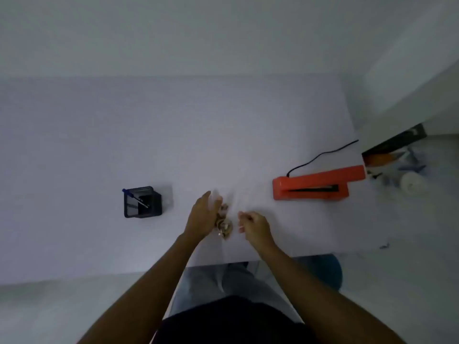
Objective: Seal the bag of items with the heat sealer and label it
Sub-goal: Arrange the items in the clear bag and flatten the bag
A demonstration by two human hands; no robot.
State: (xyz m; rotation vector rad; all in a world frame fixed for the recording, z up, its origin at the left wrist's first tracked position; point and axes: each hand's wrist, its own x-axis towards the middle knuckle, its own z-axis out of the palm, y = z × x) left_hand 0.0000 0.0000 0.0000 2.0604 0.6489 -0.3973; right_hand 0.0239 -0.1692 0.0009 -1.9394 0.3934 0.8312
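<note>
On white table [173,135]: one orange heat sealer [313,183] at right with one black cord [320,155]; one black pen holder [142,202] at left, one blue pen [134,196] inside. Between them, near front edge, one clear bag [224,219] of small brownish items, count unreadable through blur. Left hand [203,214] beside bag with fingers extended and relaxed, touching its left side. Right hand [254,225] just right of bag, fingers curled, apparently pinching thin clear edge; exact hold hard to tell.

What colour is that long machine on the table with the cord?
Orange-red heat sealer, black cord; head view shows it.
</note>
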